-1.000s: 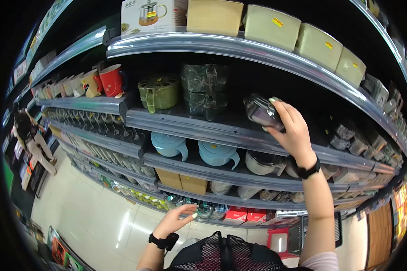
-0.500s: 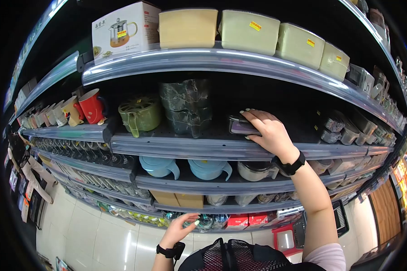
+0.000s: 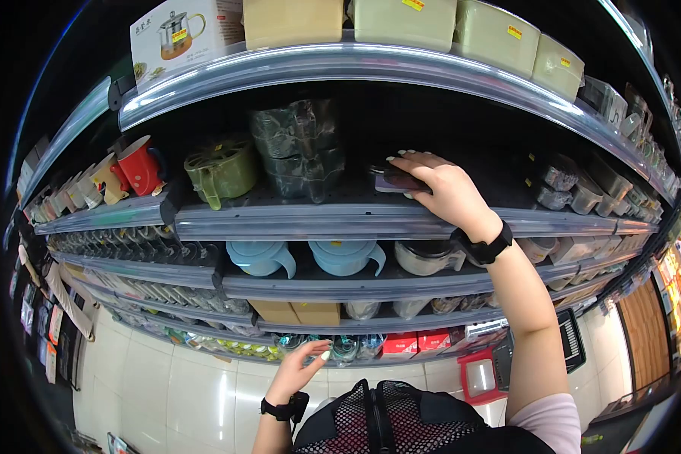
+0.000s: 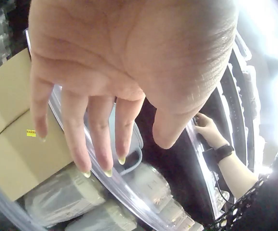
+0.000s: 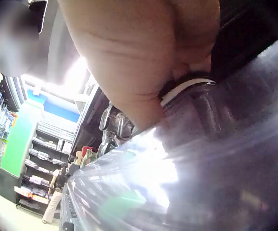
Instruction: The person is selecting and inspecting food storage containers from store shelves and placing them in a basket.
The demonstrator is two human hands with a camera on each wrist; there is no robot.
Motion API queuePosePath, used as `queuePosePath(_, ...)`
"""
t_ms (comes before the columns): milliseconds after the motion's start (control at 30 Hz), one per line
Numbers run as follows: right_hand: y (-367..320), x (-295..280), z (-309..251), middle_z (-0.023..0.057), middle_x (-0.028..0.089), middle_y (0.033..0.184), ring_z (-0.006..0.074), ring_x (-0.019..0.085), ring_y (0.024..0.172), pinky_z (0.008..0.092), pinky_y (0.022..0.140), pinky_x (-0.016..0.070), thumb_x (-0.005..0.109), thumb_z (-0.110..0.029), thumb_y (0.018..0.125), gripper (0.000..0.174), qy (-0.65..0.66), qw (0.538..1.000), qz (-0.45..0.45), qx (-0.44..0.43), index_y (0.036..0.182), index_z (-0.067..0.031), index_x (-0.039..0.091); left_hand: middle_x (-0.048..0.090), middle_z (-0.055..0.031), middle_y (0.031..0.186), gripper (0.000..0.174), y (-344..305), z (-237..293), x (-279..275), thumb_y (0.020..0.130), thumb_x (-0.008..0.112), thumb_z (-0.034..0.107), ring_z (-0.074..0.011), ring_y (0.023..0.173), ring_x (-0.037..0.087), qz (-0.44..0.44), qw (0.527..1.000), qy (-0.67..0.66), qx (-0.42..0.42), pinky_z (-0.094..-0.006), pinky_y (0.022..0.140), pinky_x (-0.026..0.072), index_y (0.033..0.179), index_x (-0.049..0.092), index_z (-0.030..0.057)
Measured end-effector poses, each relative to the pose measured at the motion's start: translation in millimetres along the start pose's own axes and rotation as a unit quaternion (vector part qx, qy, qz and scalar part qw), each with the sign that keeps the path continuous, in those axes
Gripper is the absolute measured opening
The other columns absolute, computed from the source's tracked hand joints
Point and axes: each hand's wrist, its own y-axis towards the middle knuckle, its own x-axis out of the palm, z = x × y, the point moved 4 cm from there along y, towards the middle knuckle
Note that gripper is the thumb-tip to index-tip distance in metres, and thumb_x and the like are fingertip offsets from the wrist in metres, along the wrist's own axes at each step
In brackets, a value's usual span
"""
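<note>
My right hand (image 3: pixel 450 189) grips a small dark-topped container (image 3: pixel 392 180) with a pale purplish side, fingers over its top and thumb at the near side. The container sits low at the front of the middle shelf (image 3: pixel 356 223), right of a stack of dark wrapped pots (image 3: pixel 299 151). In the right wrist view, a dark rim with a pale stripe shows under that hand (image 5: pixel 129 53); the palm hides much of the rest. Holding nothing, my left hand (image 3: pixel 299 371) hangs low in front of the bottom shelves, its fingers loosely extended in the left wrist view.
A green lidded pot (image 3: pixel 221 170) and a red mug (image 3: pixel 140 165) stand to the left. Cream boxes (image 3: pixel 405 23) line the shelf above. Blue lidded pots (image 3: pixel 346 256) sit below. Small clear jars (image 3: pixel 558 175) are at the right. A red-framed basket (image 3: pixel 480 376) is near the floor.
My right hand has lowered the container from a tilted hold above the shelf down to the shelf's surface. The left hand has stayed low, much the same.
</note>
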Motion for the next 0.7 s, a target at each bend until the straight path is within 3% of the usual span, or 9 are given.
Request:
queuePosePath(233, 5, -2, -21, 0.0145, 0.064, 0.119, 0.0287, 0.060, 0.112, 0.0437, 0.100, 0.0447, 0.073, -0.041, 0.077, 0.055, -0.087, 0.994, 0.058, 0.023, 0.118, -0.0052, 0.064, 0.067, -0.0096, 0.113, 0.034, -3, 4, -1, 0.090, 0.062, 0.007, -0.0188, 0.106, 0.064, -0.002, 1.000, 0.018, -0.011, -0.0323, 0.092, 0.0495, 0.124, 0.059, 0.0018)
queuePosePath(300, 15, 0, -26, 0.0141, 0.069, 0.100, 0.0278, 0.067, 0.094, 0.0399, 0.092, 0.0493, 0.072, -0.046, 0.077, 0.047, -0.125, 0.988, 0.065, 0.060, 0.098, -0.0032, 0.069, 0.067, -0.0099, 0.113, 0.033, -1, 7, 4, 0.090, 0.063, 0.008, -0.0190, 0.106, 0.064, -0.011, 1.000, 0.021, -0.002, -0.0322, 0.092, 0.0493, 0.123, 0.059, 0.0013)
queuePosePath(333, 22, -1, -32, 0.0121, 0.069, 0.083, 0.0262, 0.068, 0.077, 0.0376, 0.077, 0.0529, 0.073, -0.045, 0.076, 0.042, -0.127, 0.987, 0.041, 0.091, 0.082, -0.0034, 0.069, 0.067, -0.0099, 0.113, 0.033, 0, 9, 5, 0.090, 0.063, 0.008, -0.0190, 0.106, 0.064, -0.014, 1.000, 0.022, -0.001, -0.0322, 0.092, 0.0493, 0.123, 0.059, 0.0013)
queuePosePath(367, 29, 4, -33, 0.0112, 0.068, 0.076, 0.0295, 0.068, 0.072, 0.0380, 0.062, 0.0536, 0.071, -0.046, 0.077, 0.044, -0.135, 0.983, 0.004, 0.123, 0.086, -0.0034, 0.069, 0.067, -0.0100, 0.113, 0.033, 1, 9, 8, 0.090, 0.063, 0.008, -0.0191, 0.106, 0.064, -0.020, 0.999, 0.026, -0.009, -0.0321, 0.092, 0.0491, 0.123, 0.059, 0.0009)
queuePosePath(433, 36, 10, -39, 0.0105, 0.065, 0.068, 0.0287, 0.067, 0.064, 0.0366, 0.056, 0.0526, 0.072, -0.043, 0.078, 0.039, -0.140, 0.983, 0.005, 0.115, 0.074, -0.0045, 0.067, 0.067, -0.0102, 0.113, 0.033, 5, 10, 11, 0.090, 0.064, 0.009, -0.0191, 0.106, 0.064, -0.029, 0.999, 0.032, -0.015, -0.0321, 0.093, 0.0490, 0.122, 0.059, 0.0005)
queuePosePath(567, 33, 10, -31, 0.0131, 0.065, 0.067, 0.0300, 0.067, 0.065, 0.0386, 0.058, 0.0532, 0.071, -0.036, 0.079, 0.032, -0.137, 0.982, -0.012, 0.128, 0.073, -0.0049, 0.066, 0.068, -0.0102, 0.112, 0.034, 9, 11, 14, 0.090, 0.065, 0.011, -0.0189, 0.105, 0.064, -0.031, 0.999, 0.039, -0.012, -0.0319, 0.092, 0.0492, 0.122, 0.059, 0.0010)
queuePosePath(600, 28, 5, -24, 0.0135, 0.066, 0.071, 0.0312, 0.067, 0.070, 0.0407, 0.061, 0.0536, 0.071, -0.035, 0.079, 0.030, -0.116, 0.985, -0.024, 0.128, 0.082, -0.0052, 0.069, 0.068, -0.0103, 0.112, 0.034, 10, 11, 15, 0.090, 0.065, 0.011, -0.0188, 0.104, 0.065, -0.031, 0.999, 0.035, -0.017, -0.0319, 0.091, 0.0495, 0.122, 0.060, 0.0015)
queuePosePath(633, 22, 0, -16, 0.0147, 0.069, 0.084, 0.0335, 0.067, 0.083, 0.0402, 0.078, 0.0544, 0.071, -0.031, 0.080, 0.031, -0.090, 0.986, -0.043, 0.131, 0.098, -0.0049, 0.070, 0.068, -0.0103, 0.112, 0.034, 9, 9, 16, 0.090, 0.065, 0.011, -0.0188, 0.104, 0.065, -0.027, 0.999, 0.030, -0.018, -0.0319, 0.091, 0.0495, 0.122, 0.060, 0.0015)
queuePosePath(700, 9, -10, 3, 0.0156, 0.070, 0.094, 0.0321, 0.067, 0.092, 0.0377, 0.096, 0.0484, 0.070, -0.025, 0.081, 0.031, -0.054, 0.997, 0.008, 0.053, 0.104, -0.0043, 0.071, 0.068, -0.0101, 0.111, 0.034, 8, 7, 16, 0.090, 0.066, 0.012, -0.0187, 0.103, 0.065, -0.031, 0.998, 0.043, 0.018, -0.0318, 0.090, 0.0499, 0.123, 0.060, 0.0026)
